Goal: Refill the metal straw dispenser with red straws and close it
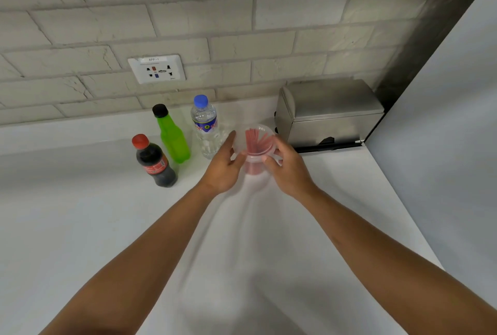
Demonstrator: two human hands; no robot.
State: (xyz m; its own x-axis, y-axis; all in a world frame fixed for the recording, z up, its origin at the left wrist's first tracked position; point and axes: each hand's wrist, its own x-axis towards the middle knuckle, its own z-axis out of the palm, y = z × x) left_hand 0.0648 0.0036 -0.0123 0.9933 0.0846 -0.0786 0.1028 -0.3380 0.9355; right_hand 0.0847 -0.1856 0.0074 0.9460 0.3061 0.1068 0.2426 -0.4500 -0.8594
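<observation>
A clear plastic cup [254,159] holding several red straws [255,140] stands on the white counter [107,227] between my hands. My left hand [224,166] touches the cup's left side with thumb raised along the rim. My right hand [286,170] wraps the cup's right side. The metal straw dispenser [328,112] sits at the back right against the wall, its lid down, just behind and right of the cup.
A cola bottle [154,162] with a red cap, a green bottle [172,135] with a black cap and a water bottle [205,126] with a blue cap stand left of the cup. A wall socket [156,69] is on the brick wall. A grey panel [443,146] borders the counter's right edge.
</observation>
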